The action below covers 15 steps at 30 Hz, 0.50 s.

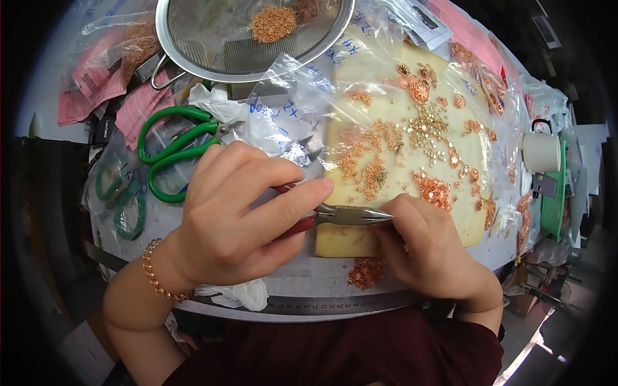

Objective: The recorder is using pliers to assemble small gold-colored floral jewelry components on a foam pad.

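Observation:
A pair of needle-nose pliers [353, 215] with red handles is gripped in my left hand [235, 215], its jaws pointing right. My right hand [426, 246] is closed in a pinch right at the plier tips; whatever lies between its fingertips is hidden. Both hands are over the near part of a pale yellow board [344, 246]. Just beyond my right hand lies a heap of shiny copper-coloured pieces [432, 190]. Fine copper-coloured bits [370, 174] and small gold pieces [429, 127] are scattered farther back. Another reddish copper heap [367, 273] sits off the board's near edge.
Green-handled scissors [161, 154] lie left of my left hand. A round mesh sieve [168, 55] holding copper-coloured grains stands at the back. Clear plastic bags [299, 83] overlap the board. A metal ruler [335, 305] runs along the front edge. A white mug [541, 153] stands far right.

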Each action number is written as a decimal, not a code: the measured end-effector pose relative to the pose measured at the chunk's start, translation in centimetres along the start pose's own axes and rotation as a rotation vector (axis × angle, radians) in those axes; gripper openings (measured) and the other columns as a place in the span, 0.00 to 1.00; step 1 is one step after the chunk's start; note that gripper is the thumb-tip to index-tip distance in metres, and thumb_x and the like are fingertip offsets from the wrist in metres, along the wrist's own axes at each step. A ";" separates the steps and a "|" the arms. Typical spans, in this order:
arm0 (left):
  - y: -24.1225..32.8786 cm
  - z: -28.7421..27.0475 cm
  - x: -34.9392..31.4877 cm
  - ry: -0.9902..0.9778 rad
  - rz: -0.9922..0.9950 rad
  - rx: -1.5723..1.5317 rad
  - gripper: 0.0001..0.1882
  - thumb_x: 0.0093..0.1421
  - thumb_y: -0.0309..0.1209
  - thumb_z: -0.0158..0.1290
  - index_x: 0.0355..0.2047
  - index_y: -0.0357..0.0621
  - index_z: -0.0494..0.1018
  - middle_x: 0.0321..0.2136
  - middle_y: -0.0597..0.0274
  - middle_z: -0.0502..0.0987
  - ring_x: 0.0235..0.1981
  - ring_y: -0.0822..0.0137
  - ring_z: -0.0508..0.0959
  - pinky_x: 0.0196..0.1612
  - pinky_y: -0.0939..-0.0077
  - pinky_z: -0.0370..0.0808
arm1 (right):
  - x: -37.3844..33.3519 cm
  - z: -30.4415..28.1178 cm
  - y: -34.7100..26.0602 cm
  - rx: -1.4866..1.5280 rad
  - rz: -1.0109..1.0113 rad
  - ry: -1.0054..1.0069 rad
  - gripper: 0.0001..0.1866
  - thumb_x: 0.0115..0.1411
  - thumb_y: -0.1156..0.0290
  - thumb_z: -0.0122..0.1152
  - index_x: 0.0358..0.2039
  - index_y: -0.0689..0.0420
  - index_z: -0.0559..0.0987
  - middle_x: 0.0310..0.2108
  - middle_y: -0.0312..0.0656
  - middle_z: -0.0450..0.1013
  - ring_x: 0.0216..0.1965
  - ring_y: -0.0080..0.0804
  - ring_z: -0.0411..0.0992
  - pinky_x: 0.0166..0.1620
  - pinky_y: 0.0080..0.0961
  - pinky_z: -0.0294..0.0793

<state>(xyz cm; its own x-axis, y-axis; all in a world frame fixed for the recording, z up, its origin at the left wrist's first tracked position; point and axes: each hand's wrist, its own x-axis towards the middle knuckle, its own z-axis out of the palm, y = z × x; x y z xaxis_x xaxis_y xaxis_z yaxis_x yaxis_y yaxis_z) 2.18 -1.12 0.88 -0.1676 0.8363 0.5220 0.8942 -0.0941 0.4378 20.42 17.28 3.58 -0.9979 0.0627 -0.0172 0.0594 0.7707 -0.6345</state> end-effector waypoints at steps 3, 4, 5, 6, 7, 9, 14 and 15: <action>0.0 0.1 0.0 0.000 0.001 0.006 0.29 0.36 0.28 0.65 0.45 0.48 0.81 0.34 0.68 0.76 0.30 0.63 0.73 0.33 0.67 0.66 | -0.1 0.2 0.2 0.013 -0.002 0.024 0.11 0.54 0.85 0.62 0.37 0.62 0.73 0.26 0.47 0.69 0.26 0.48 0.72 0.29 0.38 0.70; 0.0 0.1 0.0 0.000 0.004 0.007 0.29 0.36 0.28 0.65 0.45 0.48 0.81 0.34 0.68 0.76 0.30 0.63 0.73 0.33 0.67 0.66 | -0.1 0.2 0.3 0.042 0.001 0.038 0.10 0.56 0.84 0.62 0.39 0.62 0.75 0.27 0.46 0.71 0.27 0.45 0.73 0.29 0.35 0.71; 0.0 0.0 0.0 0.000 0.002 0.008 0.29 0.36 0.28 0.65 0.45 0.48 0.81 0.34 0.67 0.76 0.30 0.63 0.73 0.33 0.68 0.66 | -0.2 0.3 0.5 0.069 0.003 0.055 0.10 0.57 0.84 0.62 0.40 0.62 0.76 0.28 0.45 0.72 0.28 0.41 0.74 0.30 0.32 0.72; 0.0 0.0 0.0 0.000 0.001 0.009 0.29 0.35 0.28 0.66 0.45 0.48 0.81 0.34 0.67 0.76 0.30 0.63 0.73 0.33 0.68 0.66 | -0.2 0.5 0.6 0.068 0.002 0.061 0.10 0.57 0.84 0.62 0.40 0.62 0.76 0.28 0.45 0.72 0.28 0.41 0.74 0.30 0.32 0.72; 0.0 0.0 0.0 -0.002 0.008 0.012 0.29 0.35 0.28 0.66 0.45 0.48 0.81 0.34 0.67 0.76 0.30 0.63 0.73 0.33 0.68 0.66 | -0.3 0.6 0.7 0.148 0.017 0.100 0.10 0.58 0.84 0.61 0.41 0.63 0.77 0.29 0.45 0.73 0.29 0.36 0.75 0.31 0.29 0.73; 0.0 0.1 0.0 0.000 -0.018 -0.029 0.29 0.36 0.26 0.65 0.44 0.48 0.81 0.34 0.66 0.76 0.30 0.63 0.74 0.34 0.68 0.68 | -0.3 0.4 0.9 0.223 0.029 0.148 0.09 0.60 0.84 0.61 0.42 0.64 0.78 0.30 0.44 0.74 0.30 0.31 0.76 0.32 0.26 0.74; 0.4 0.2 -0.2 -0.063 -0.095 -0.138 0.27 0.38 0.24 0.64 0.44 0.45 0.81 0.34 0.62 0.77 0.30 0.60 0.75 0.36 0.68 0.71 | -0.9 -0.9 0.8 0.941 0.323 0.036 0.07 0.65 0.84 0.57 0.43 0.67 0.78 0.35 0.43 0.75 0.34 0.24 0.76 0.36 0.20 0.76; 0.5 0.2 -0.2 -0.111 -0.149 -0.205 0.26 0.39 0.23 0.64 0.44 0.45 0.81 0.34 0.61 0.78 0.31 0.60 0.76 0.36 0.68 0.73 | -1.0 -1.0 0.9 0.941 0.322 0.045 0.07 0.65 0.84 0.57 0.43 0.67 0.78 0.35 0.43 0.75 0.34 0.24 0.76 0.36 0.20 0.76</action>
<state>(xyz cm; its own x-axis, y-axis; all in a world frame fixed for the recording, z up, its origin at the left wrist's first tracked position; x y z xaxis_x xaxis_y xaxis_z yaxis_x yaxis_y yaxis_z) 2.78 -1.20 0.90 -0.2340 0.9023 0.3622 0.7583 -0.0638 0.6488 21.47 18.52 3.80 -0.9347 0.2197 -0.2795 0.2625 -0.1035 -0.9594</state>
